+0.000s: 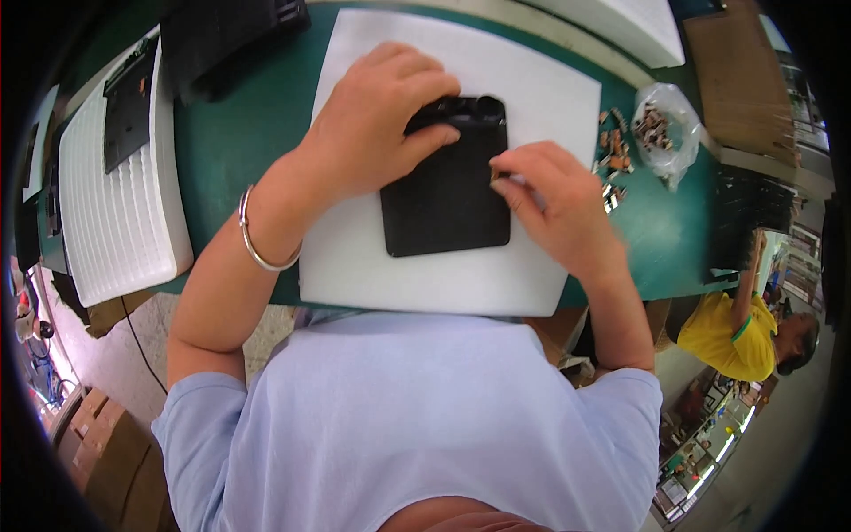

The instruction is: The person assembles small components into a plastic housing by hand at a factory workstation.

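Observation:
A flat black plastic housing point(452, 195) lies on a white foam sheet point(355, 266) in front of me. Its far end has a raised bar with a round part at the right corner. My left hand point(377, 115) grips the housing's far left part, thumb on its face and fingers over the far edge. At the right edge of the housing, my right hand point(558, 199) pinches a small coppery piece point(498, 175) between thumb and fingertips. Its exact kind is too small to tell.
Loose small copper-coloured metal parts point(614, 146) lie right of the foam, beside a clear plastic bag point(674, 146) holding several more. A white ribbed foam tray point(133, 195) stands left with a black panel point(129, 115). A person in a yellow shirt point(731, 337) is at the far right.

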{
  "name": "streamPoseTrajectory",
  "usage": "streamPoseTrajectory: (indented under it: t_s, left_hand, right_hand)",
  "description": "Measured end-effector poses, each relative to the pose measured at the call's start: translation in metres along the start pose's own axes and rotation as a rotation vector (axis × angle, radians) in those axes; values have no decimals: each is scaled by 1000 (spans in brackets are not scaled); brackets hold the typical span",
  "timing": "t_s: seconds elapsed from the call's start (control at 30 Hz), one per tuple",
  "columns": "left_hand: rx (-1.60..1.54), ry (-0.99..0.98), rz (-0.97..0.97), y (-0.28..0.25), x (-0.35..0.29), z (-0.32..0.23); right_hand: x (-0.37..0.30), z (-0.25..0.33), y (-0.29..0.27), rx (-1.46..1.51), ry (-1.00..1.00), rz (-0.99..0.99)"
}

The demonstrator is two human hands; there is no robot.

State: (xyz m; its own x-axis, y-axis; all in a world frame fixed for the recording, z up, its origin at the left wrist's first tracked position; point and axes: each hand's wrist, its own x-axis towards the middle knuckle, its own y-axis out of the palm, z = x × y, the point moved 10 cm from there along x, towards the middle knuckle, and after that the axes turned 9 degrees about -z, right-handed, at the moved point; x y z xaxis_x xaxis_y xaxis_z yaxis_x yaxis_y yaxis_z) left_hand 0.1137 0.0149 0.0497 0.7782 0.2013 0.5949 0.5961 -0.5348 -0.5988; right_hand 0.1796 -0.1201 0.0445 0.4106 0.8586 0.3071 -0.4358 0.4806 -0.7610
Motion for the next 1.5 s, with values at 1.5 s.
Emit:
streamPoseTrajectory:
  t_s: [1.5]
  left_hand:
    - [-42,-61,-7,7,-7,6]
  right_hand:
    - [215,-201,-59,-199,476,-194]
